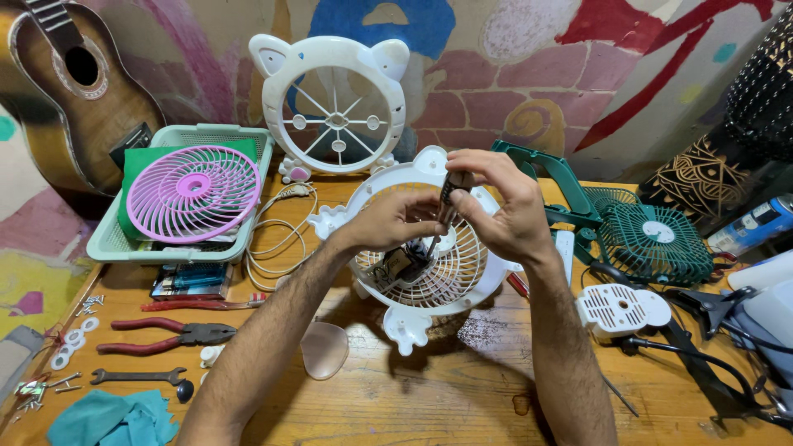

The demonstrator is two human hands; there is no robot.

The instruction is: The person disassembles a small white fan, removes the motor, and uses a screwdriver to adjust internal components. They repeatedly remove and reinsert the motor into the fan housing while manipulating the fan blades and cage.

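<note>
I see both hands raised over the middle of the wooden table (462, 388), above a round white plastic fan shell (429, 272) with small rounded ears and feet and a fine ribbed grille. My right hand (504, 206) is closed in a pinch on a small dark, flat part (456, 187), held upright between thumb and fingertips. My left hand (388, 223) is curled, its fingertips together at thin wires (436, 239) that run down to a dark blocky piece (401, 264) lying on the grille — whether it truly grips them I cannot tell.

Far behind stands a matching white fan frame (334, 103), open-spoked, leaning at the painted wall. To the left a pale green basket (103, 239) holds a pink spiral grille (192, 192); a glossy wooden guitar (70, 91) sits beyond it. Near left lie red-handled pliers (169, 334), a flat steel wrench (136, 377) and a crumpled teal cloth (111, 417). To the right rests a dark green fan (652, 244) with a square mesh face.
</note>
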